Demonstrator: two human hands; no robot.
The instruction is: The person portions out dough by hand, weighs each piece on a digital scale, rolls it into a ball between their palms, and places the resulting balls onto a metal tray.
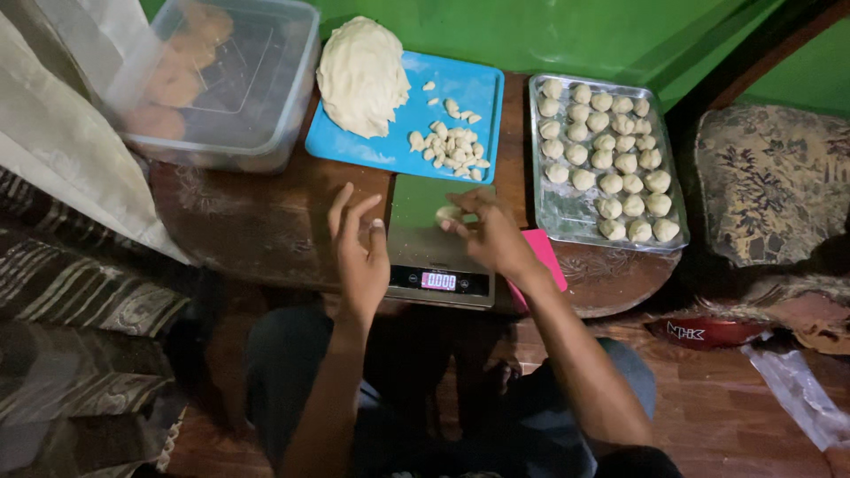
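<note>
At frame centre, the right hand (492, 235) is pinching a small dough piece (447, 213) in its grip above the digital kitchen scale (434, 239), while the left hand (359, 248) is hovering beside it, fingers spread and released. A blue tray (460, 88) is lying above, a metal tray of dough balls (567, 208) upper right, a clear plastic container (266, 115) upper left, on the wooden surface (266, 221).

Home setting, food prep at low dark wooden table (266, 221). Evidence: patterned floor cushions (770, 181), curtain (62, 133), green wall (549, 31), wooden floor (735, 407); kitchen scale (434, 252), dough on blue tray (469, 88), metal tray of dough balls (567, 212).
</note>
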